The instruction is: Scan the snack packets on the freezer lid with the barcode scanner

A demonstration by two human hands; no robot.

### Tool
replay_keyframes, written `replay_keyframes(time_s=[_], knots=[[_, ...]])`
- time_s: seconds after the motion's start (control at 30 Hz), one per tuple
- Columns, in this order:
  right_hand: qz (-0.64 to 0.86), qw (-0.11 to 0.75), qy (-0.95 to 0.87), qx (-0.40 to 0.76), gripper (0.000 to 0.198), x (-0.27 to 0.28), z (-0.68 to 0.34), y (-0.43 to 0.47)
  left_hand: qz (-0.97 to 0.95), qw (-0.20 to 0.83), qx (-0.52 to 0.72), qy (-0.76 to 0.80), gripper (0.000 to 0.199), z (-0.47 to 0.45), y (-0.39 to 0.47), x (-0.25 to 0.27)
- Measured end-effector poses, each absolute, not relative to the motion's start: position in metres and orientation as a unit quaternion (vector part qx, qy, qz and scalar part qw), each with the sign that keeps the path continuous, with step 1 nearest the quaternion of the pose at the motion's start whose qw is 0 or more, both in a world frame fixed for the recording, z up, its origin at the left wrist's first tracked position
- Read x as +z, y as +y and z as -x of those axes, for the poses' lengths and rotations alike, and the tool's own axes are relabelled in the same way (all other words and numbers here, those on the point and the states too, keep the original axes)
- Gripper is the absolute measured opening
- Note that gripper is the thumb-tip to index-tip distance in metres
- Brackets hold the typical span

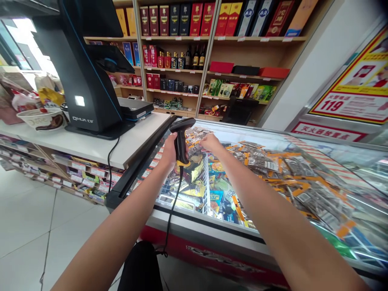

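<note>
My left hand (169,150) is wrapped round the grip of a black barcode scanner (181,144), held upright above the glass top of a chest freezer. From the scanner's base a black cable (173,210) runs down over the freezer's front edge. Just right of the scanner, my right hand (211,144) pinches a small snack packet (195,148), partly hidden behind the scanner. More packets with orange edges (269,163) lie in a loose pile on the glass, to the right of and beneath my right forearm.
The chest freezer (212,231) holds colourful bags in wire baskets under its glass. At left, a white counter (145,139) carries a black checkout terminal (87,81) and a paper bucket (42,119). Shelves (176,38) of boxes and bottles stand behind.
</note>
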State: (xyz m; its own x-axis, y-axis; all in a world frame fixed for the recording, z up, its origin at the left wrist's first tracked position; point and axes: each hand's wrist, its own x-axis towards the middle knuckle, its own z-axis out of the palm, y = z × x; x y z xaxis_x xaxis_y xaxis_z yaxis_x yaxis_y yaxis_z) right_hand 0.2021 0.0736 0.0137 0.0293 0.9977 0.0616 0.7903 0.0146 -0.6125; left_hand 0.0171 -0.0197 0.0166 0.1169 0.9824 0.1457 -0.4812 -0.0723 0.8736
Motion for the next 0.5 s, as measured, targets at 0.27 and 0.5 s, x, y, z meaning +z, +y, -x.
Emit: replay_keyframes(time_s=[0.27, 0.5], knots=[[0.565, 0.513, -0.547, 0.343, 0.017, 0.039, -0.224, 0.016, -0.489, 0.673, 0.465, 0.303, 0.053, -0.019, -0.026, 0.016], [0.564, 0.538, -0.507, 0.369, 0.023, 0.033, -0.239, -0.005, -0.502, 0.678, 0.445, 0.302, 0.05, -0.021, -0.033, 0.02]])
